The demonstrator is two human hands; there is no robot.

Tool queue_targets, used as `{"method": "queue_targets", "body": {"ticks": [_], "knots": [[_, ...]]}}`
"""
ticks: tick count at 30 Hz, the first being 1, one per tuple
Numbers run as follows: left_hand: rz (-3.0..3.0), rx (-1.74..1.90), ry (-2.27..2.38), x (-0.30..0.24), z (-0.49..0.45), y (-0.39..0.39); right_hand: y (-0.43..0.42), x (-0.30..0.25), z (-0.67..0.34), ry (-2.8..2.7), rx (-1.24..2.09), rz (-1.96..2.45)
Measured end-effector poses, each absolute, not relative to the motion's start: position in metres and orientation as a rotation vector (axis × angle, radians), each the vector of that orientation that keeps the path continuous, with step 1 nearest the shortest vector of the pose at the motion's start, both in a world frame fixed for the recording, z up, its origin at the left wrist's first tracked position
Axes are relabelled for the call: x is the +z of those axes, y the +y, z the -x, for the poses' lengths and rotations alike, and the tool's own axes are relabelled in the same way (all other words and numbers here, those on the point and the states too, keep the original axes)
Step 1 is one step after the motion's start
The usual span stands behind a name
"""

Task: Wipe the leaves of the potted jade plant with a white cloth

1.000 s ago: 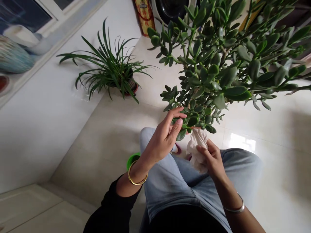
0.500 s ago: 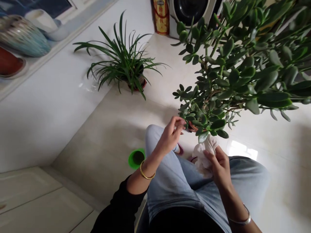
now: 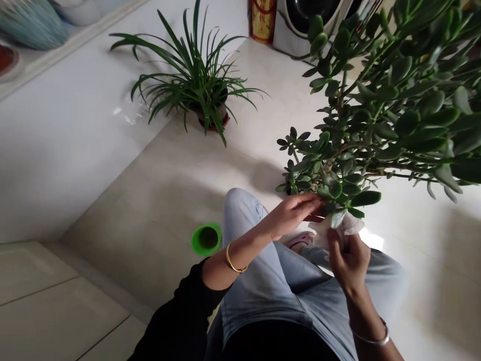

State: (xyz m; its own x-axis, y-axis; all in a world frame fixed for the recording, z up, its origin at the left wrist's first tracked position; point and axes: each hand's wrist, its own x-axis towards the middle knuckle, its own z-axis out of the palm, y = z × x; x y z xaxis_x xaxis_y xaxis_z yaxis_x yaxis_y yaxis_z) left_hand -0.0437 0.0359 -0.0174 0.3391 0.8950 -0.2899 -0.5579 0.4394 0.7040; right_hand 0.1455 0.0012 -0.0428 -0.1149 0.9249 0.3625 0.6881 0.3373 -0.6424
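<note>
A large jade plant [image 3: 391, 115] with thick green leaves fills the upper right, its stems reaching down to my hands. My left hand [image 3: 291, 215] has its fingers stretched out to the lowest leaf cluster, the tips partly hidden at the leaves. A gold bangle is on that wrist. In my right hand [image 3: 349, 258] is a crumpled white tissue [image 3: 353, 224], pinched between thumb and fingers. This tissue lies right under a pale-lit hanging leaf [image 3: 338, 218] and appears to touch it. The plant's pot is mostly hidden by foliage.
A green cup [image 3: 195, 241] with dark contents stands on the floor left of my knee. A potted long-leaved plant [image 3: 203, 95] is by the wall. Farther back are a red-gold container [image 3: 262, 20] and a front-loading machine [image 3: 291, 42]. Pots line the ledge [image 3: 86, 37]; cabinets [image 3: 67, 321] lower left.
My left hand has moved right, its fingers straightening out to the low leaves. My right hand and the tissue have shifted slightly right. The view has also shifted a little.
</note>
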Motion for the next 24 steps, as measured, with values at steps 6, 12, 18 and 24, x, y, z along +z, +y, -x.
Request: {"method": "queue_targets", "body": {"ticks": [6, 12, 18, 24], "knots": [[-0.623, 1.118, 0.766, -0.04, 0.042, 0.038, 0.004, -0.044, -0.148, -1.925, 0.368, 1.389], [-0.787, 1.193, 0.908, -0.03, 0.044, 0.039, 0.004, -0.042, -0.143, -2.006, 0.297, 1.354], [-0.712, 1.209, 0.86, -0.019, 0.044, 0.042, -0.004, -0.043, -0.134, -2.163, 0.117, 1.241], [-0.557, 1.141, 0.727, -0.018, 0.045, 0.037, -0.016, -0.054, -0.138, -2.222, 0.001, 1.219]]}}
